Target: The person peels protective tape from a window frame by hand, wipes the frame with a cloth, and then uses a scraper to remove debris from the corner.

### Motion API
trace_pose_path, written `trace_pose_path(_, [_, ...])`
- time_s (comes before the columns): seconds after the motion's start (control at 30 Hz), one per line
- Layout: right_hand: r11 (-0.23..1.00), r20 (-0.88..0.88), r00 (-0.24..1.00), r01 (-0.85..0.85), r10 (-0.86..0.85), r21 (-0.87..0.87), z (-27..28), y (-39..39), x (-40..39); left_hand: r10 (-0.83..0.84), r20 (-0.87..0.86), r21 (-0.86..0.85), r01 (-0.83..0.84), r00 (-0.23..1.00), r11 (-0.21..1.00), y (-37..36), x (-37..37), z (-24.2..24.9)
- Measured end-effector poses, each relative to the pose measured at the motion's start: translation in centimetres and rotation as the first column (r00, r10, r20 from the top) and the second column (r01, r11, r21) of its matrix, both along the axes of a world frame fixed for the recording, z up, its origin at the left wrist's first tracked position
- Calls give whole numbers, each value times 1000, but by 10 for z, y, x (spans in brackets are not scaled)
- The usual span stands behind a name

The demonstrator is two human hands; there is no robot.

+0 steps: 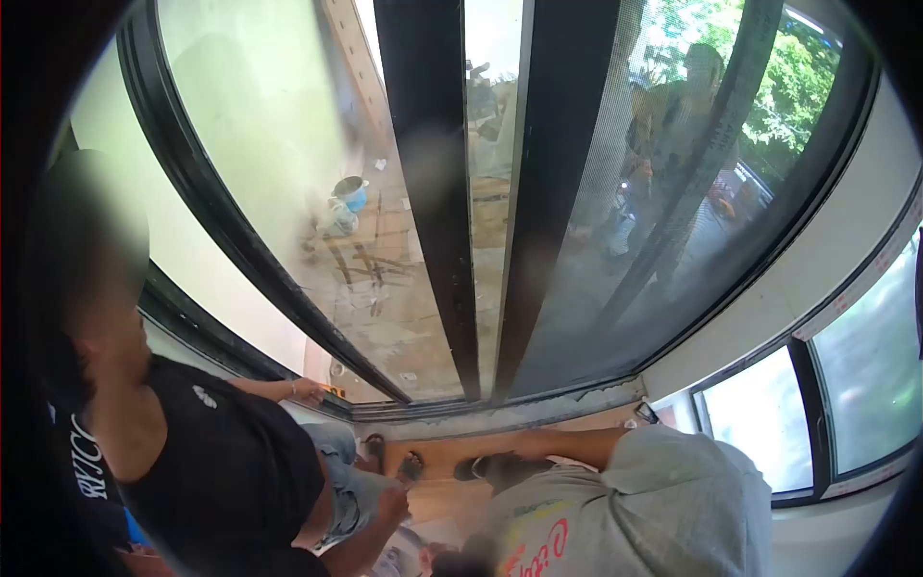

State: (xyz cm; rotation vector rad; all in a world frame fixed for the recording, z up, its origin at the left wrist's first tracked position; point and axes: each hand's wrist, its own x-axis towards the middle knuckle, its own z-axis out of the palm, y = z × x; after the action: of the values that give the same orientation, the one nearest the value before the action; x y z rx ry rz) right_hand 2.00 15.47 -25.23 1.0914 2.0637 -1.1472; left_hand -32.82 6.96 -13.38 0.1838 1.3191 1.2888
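Neither my left hand nor my right hand shows in the head view. Closest to me, on the left, stands a person in a black sleeveless shirt (231, 471). One hand (308, 390) of that person reaches to the bottom of the door frame, beside a small yellow object (335, 390). A second hand (392, 504), apparently the same person's, is lower down, and its fingers are hard to make out. At the lower right another person in a grey shirt (663, 500) bends forward over the floor. What that person's hands do is hidden.
Tall dark-framed glass doors (433, 192) with a mesh screen (586, 231) fill the view ahead. Through the glass, a blue-and-white bucket (352, 194) stands on a stained floor. A window (764, 418) is at the right. Sandalled feet (411, 466) rest on the wooden floor (437, 444).
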Motion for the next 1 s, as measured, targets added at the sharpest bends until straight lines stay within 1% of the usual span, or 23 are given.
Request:
trace_pose_path(0.03, [930,-86,994,92,-65,355,44,-12,17,-65,-44,17,66,997,998,-11,8,1])
trace_pose_path(0.07, [734,-182,980,185,-85,653,71,-28,35,-122,-108,56,129,987,990,-30,13,0])
trace_pose_path(0.17, [452,-276,959,219,63,864,190,-6,19,-177,-399,153,256,900,955,-69,17,12])
trace_pose_path(0.27, [646,-394,919,292,15,706,215,31,-9,-118,-461,287,274,879,918,-61,27,18])
trace_pose_path(0.3, [884,-140,988,128,-72,450,244,43,-22,21,158,279,-65,987,958,-54,36,31])
trace_pose_path(0.33, [993,147,987,41,-57,106,262,55,-28,52,132,232,-82,990,969,-47,43,38])
trace_pose_path(0.37, [993,146,989,12,-29,117,250,68,-37,79,132,243,-110,988,964,-44,42,43])
trace_pose_path(0.4, [821,-61,992,-54,107,568,224,78,-39,90,139,185,-115,986,976,-43,46,50])
trace_pose_path(0.43, [468,-187,930,18,317,883,220,85,-45,101,148,122,-120,984,985,-46,48,54])
trace_pose_path(0.47, [297,-237,897,126,374,947,216,102,-49,108,110,69,-116,988,991,-51,50,52])
trace_pose_path(0.5, [301,-238,886,120,397,946,230,120,-54,133,109,68,-141,985,988,-57,47,47])
trace_pose_path(0.57, [563,118,940,-289,321,774,265,154,-64,41,108,-195,-19,993,981,-76,29,26])
trace_pose_path(0.6, [563,113,931,-304,348,768,261,173,-69,15,119,-274,18,993,961,-87,23,10])
trace_pose_path(0.67, [776,231,929,-369,289,511,236,205,-69,-14,-26,-221,8,1000,975,-126,17,-54])
trace_pose_path(0.7, [769,231,921,-390,314,506,224,210,-68,-48,-201,-108,27,978,994,-155,16,-95])
trace_pose_path(0.73, [739,296,877,-478,378,474,215,206,-67,-50,-388,37,69,920,997,-179,10,-134])
trace_pose_path(0.77, [703,352,822,-567,448,429,204,203,-67,-112,-945,-83,105,306,991,-187,18,-149])
trace_pose_path(0.8, [689,357,806,-590,471,422,191,203,-65,-153,-911,-136,71,384,988,-191,27,-126])
trace_pose_path(0.83, [674,337,805,-593,488,442,178,202,-63,-166,-805,-176,38,569,984,-193,32,-115])
trace_pose_path(0.87, [658,313,805,-592,503,465,171,206,-67,-89,-608,-201,-45,789,979,-190,35,-99])
trace_pose_path(0.93, [775,247,904,-427,349,467,216,238,-93,115,-294,-282,-201,949,938,-186,41,-79])
trace_pose_path(0.97, [589,223,905,-408,363,697,284,241,-104,163,-233,-300,-231,959,926,-184,39,-75])
trace_pose_path(1.0, [265,142,929,-240,343,934,309,263,-112,197,-198,-314,-252,960,915,-180,38,-70])
